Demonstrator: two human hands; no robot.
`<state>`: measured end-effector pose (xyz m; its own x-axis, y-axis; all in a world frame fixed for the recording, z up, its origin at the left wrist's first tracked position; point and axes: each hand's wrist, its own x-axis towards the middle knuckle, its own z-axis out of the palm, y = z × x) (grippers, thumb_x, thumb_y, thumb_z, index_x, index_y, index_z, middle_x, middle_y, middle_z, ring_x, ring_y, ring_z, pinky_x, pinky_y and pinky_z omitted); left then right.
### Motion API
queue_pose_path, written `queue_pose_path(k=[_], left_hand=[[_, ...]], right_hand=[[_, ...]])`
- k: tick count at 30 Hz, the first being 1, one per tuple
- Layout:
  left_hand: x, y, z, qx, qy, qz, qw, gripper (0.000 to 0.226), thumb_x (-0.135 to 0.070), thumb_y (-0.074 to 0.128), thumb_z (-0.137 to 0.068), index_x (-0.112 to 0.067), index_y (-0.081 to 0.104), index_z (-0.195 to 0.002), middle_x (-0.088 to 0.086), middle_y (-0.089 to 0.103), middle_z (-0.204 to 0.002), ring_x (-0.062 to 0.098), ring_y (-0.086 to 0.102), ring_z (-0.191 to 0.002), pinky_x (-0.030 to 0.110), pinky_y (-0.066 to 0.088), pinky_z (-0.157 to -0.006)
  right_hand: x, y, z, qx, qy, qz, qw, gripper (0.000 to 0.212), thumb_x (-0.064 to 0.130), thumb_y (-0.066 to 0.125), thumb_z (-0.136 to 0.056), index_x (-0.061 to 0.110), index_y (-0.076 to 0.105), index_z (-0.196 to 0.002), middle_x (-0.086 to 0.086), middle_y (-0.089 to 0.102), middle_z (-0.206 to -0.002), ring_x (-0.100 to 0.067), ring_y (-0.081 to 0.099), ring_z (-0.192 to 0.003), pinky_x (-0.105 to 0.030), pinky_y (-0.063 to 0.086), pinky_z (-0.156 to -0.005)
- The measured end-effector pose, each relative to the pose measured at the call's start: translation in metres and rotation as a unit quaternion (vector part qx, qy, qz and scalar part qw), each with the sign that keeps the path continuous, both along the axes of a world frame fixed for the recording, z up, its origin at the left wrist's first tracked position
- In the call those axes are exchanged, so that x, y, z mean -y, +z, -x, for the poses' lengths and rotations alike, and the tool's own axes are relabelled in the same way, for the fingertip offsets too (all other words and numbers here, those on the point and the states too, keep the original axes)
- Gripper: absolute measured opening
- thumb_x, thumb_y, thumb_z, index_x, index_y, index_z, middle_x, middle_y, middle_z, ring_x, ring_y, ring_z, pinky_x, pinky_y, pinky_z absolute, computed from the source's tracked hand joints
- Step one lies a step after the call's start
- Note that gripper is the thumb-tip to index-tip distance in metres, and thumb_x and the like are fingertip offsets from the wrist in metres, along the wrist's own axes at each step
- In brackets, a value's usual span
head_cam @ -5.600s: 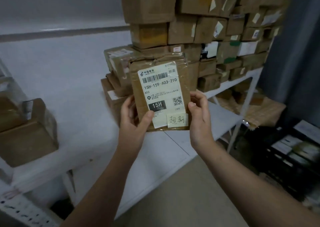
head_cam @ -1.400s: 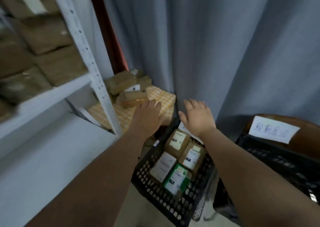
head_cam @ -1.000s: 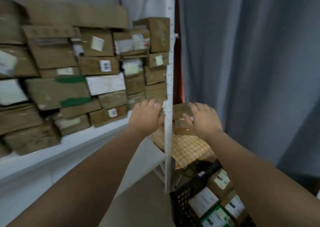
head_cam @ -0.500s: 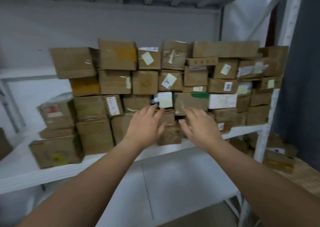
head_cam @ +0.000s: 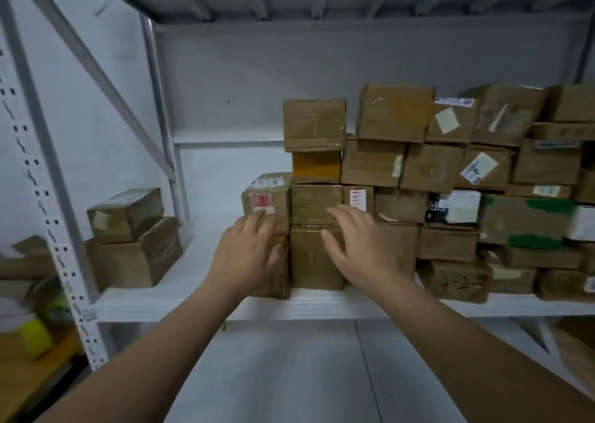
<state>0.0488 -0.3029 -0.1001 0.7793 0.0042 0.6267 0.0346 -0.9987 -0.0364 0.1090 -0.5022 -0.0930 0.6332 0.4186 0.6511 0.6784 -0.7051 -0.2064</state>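
Observation:
A wall of taped brown cardboard parcels point(head_cam: 428, 168) stands stacked on a white metal shelf point(head_cam: 322, 306). My left hand point(head_cam: 246, 255) reaches out with fingers straight, in front of the leftmost low parcel with a red-marked label point(head_cam: 267, 197). My right hand point(head_cam: 360, 245) is spread open in front of a brown parcel point(head_cam: 314, 261) at the stack's lower left. Neither hand holds anything. Whether the fingertips touch the parcels cannot be told.
Two more taped boxes point(head_cam: 132, 239) sit stacked at the shelf's left end. A perforated white upright point(head_cam: 51, 229) and a diagonal brace frame the left side. A yellow tape roll point(head_cam: 35, 335) lies on a wooden surface at lower left. A lower white shelf point(head_cam: 289, 374) lies beneath my arms.
The view swung from the black crate by the curtain back left to the shelf. Both hands, holding nothing, now reach at the left end of the parcel stack.

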Motion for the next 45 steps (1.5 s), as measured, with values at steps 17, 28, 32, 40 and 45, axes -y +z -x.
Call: queue_pose_path(k=[17,28,32,40,45], left_hand=[[-0.046,0.009,-0.133,0.037,0.048,0.149,0.987,0.081,-0.074,0.052,-0.074,-0.019,0.041,-0.134,0.01,0.027,-0.149,0.031,0.025,-0.134,0.046,0.041,-0.1],[-0.119,0.006,-0.089,0.238,-0.124,0.17,0.948,0.059,-0.046,0.074,-0.068,-0.007,0.055,-0.107,0.012,0.053,-0.117,0.032,0.042,-0.114,0.046,0.042,-0.087],[-0.149,-0.001,-0.07,0.264,-0.19,0.132,0.936,0.058,-0.036,0.087,-0.061,-0.001,0.062,-0.099,0.018,0.058,-0.11,0.039,0.051,-0.107,0.049,0.046,-0.084],[-0.195,-0.015,-0.054,0.244,-0.33,0.156,0.898,0.029,-0.019,0.051,-0.091,0.0,0.067,-0.105,0.019,0.058,-0.109,0.02,0.045,-0.107,0.021,0.038,-0.097],[-0.208,-0.003,-0.048,0.249,-0.343,0.296,0.856,0.029,0.004,0.051,-0.092,-0.006,0.058,-0.118,0.013,0.039,-0.125,-0.009,0.038,-0.118,0.009,0.04,-0.096]], right_hand=[[-0.074,-0.015,-0.074,-0.04,0.002,-0.105,0.994,0.048,0.048,0.039,-0.094,0.027,0.046,-0.136,0.009,0.048,-0.138,-0.01,0.04,-0.129,-0.029,0.038,-0.1],[-0.173,0.004,-0.04,-0.228,0.086,-0.371,0.896,0.026,0.051,0.05,-0.092,0.038,0.055,-0.114,0.018,0.059,-0.11,0.003,0.058,-0.094,-0.011,0.044,-0.066],[-0.213,0.015,-0.022,-0.365,0.164,-0.439,0.805,0.063,0.075,0.056,-0.07,0.04,0.052,-0.122,0.014,0.064,-0.106,0.0,0.067,-0.083,-0.011,0.049,-0.055],[-0.244,0.019,-0.018,-0.347,0.271,-0.479,0.76,0.036,0.029,0.069,-0.085,0.05,0.059,-0.114,0.006,0.071,-0.111,-0.013,0.07,-0.095,-0.024,0.054,-0.064],[-0.239,0.025,-0.02,-0.274,0.214,-0.483,0.804,0.048,0.013,0.075,-0.08,0.048,0.064,-0.111,0.006,0.069,-0.11,-0.015,0.066,-0.1,-0.021,0.052,-0.067]])
